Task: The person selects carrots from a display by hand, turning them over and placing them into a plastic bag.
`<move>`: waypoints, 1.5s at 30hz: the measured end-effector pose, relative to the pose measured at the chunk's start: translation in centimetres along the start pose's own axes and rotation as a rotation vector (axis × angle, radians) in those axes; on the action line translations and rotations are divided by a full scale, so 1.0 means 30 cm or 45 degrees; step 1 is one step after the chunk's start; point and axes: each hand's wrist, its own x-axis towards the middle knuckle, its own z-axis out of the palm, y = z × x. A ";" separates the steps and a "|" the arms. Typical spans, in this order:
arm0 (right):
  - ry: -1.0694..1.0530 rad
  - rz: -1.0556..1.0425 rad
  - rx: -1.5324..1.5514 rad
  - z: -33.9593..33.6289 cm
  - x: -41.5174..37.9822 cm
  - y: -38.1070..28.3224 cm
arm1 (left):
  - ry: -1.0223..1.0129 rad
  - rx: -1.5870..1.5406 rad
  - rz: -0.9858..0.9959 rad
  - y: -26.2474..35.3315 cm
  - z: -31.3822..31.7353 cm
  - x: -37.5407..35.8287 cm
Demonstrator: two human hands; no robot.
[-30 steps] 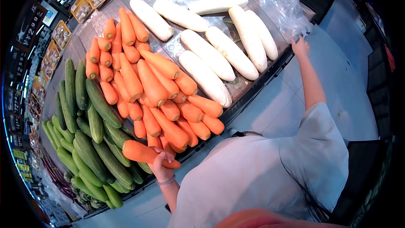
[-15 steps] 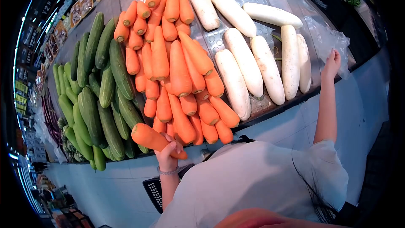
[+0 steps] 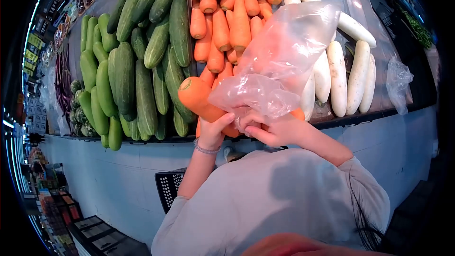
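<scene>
Left hand (image 3: pixel 212 132): mine, fingers wrapped around one large carrot (image 3: pixel 199 98) at centre frame, its cut top pointing upper left. Right hand (image 3: pixel 274 130): mine, gripping the bunched neck of a clear plastic bag (image 3: pixel 279 61), which billows up toward the upper right, just beside the carrot. Behind: cucumbers (image 3: pixel 137 61) left, piled carrots (image 3: pixel 227 14) top centre, white radishes (image 3: pixel 343 73) right.

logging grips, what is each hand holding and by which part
Left hand grips a thick orange carrot by its narrow end; right hand holds a clear plastic bag by its bunched bottom.
</scene>
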 end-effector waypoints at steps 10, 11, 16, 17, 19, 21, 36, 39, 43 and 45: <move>1.267 -0.072 0.204 0.155 0.108 -0.083 | -0.306 -0.175 -0.115 0.201 -0.269 0.050; 1.165 0.017 0.264 0.181 0.141 -0.085 | -0.294 -0.077 -0.126 0.215 -0.286 0.059; 1.104 0.326 0.358 0.301 0.241 -0.068 | -0.384 0.428 0.001 0.273 -0.345 0.094; 1.159 0.279 0.221 0.316 0.251 -0.077 | -0.384 0.561 -0.031 0.287 -0.354 0.095; 1.239 0.131 0.119 0.326 0.260 -0.092 | -0.274 0.705 0.311 0.286 -0.364 0.107; 1.279 0.108 -0.032 0.321 0.258 -0.118 | -0.127 0.845 0.581 0.299 -0.377 0.119; 0.863 0.032 -0.003 0.261 0.136 -0.173 | -0.986 0.856 -0.679 0.412 -0.253 0.107; 0.853 0.081 -0.110 0.218 0.104 -0.161 | -1.184 0.887 -0.728 0.389 -0.209 0.099; 0.769 0.270 -0.557 0.144 0.056 -0.198 | -1.240 0.918 -0.774 0.334 -0.172 0.082; 0.829 0.341 -0.781 0.132 0.032 -0.208 | -1.152 0.952 -0.727 0.315 -0.132 0.052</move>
